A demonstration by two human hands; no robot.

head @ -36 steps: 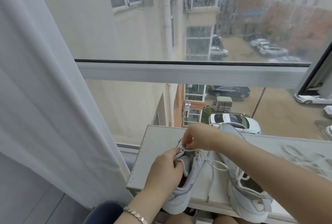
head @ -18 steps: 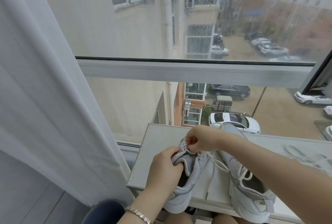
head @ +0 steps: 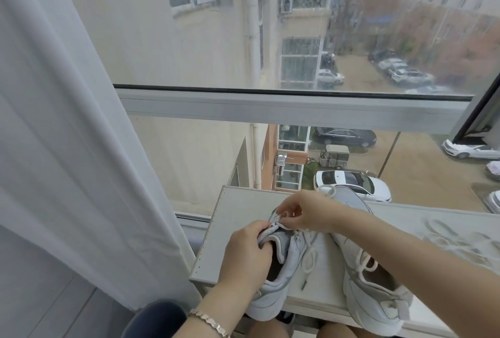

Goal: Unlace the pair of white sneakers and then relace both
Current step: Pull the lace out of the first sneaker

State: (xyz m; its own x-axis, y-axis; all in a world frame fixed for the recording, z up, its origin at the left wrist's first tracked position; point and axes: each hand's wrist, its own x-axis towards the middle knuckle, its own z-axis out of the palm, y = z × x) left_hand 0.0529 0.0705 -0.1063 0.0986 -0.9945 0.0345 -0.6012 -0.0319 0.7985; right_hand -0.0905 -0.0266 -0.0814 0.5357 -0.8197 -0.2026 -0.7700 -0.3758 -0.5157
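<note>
Head view: fingers (head: 254,228) of your left hand (head: 247,253) clasp the tongue of a white leather sneaker (head: 276,291) on the pale grey worktop (head: 243,210); your right hand (head: 311,211) pinches its white lace (head: 308,253). The second white sneaker (head: 376,297) lies just beside.

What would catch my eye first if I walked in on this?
Two hands at the bottom centre: the left hand grips a white sneaker on a pale shelf, while the right hand pinches its lace. A second sneaker lies alongside, with a car park beyond the rain-streaked window.
</note>
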